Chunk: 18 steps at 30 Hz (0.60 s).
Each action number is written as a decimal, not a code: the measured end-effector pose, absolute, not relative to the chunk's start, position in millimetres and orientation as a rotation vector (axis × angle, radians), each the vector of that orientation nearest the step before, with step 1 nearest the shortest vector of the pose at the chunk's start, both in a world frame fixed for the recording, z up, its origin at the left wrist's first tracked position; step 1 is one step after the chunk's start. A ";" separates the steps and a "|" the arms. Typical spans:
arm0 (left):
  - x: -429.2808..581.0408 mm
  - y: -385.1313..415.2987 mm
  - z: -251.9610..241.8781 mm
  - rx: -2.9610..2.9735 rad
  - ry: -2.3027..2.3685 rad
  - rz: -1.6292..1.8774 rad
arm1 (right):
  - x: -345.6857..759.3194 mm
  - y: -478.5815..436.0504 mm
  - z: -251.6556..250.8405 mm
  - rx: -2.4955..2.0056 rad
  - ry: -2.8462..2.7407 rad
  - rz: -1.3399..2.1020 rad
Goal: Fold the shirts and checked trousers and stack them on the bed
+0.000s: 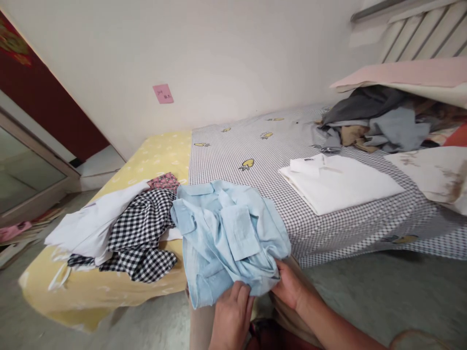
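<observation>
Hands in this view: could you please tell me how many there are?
2: the left hand is at the near edge of the light-blue garment, the right hand at its near right corner, partly hidden by it.

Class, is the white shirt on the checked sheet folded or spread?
Folded: the white shirt lies in a compact shape on the checked sheet, collar uppermost, layered edges showing.

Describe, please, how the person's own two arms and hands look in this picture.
Both the left hand and the right hand are bare, without gloves. No ring shows on the visible fingers. The right forearm has no sleeve, watch or bracelet in view.
</observation>
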<state>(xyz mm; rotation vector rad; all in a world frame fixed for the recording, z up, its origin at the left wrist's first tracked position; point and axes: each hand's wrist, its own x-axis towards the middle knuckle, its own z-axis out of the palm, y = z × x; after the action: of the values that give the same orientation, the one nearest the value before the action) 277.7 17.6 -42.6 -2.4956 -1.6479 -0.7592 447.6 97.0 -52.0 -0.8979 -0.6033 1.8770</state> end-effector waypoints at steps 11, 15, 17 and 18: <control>279.6 16.7 -37.9 -2.525 -1.668 -0.873 | 444.8 93.6 -51.1 -0.895 -0.666 1.852; 277.5 14.1 -39.6 -2.496 -1.678 -1.025 | 446.2 91.4 -48.2 -0.874 -0.663 2.015; 275.8 12.4 -43.6 -2.428 -1.723 -1.140 | 447.4 88.7 -46.9 -0.860 -0.686 2.133; 274.9 11.8 -46.4 -2.376 -1.766 -1.198 | 447.9 86.9 -46.5 -0.856 -0.707 2.179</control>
<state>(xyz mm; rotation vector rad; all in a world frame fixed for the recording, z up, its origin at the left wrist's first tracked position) 274.9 11.8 -46.4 -2.3761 -1.7663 -1.1981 447.9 86.9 -46.5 -0.8564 -0.7071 2.1788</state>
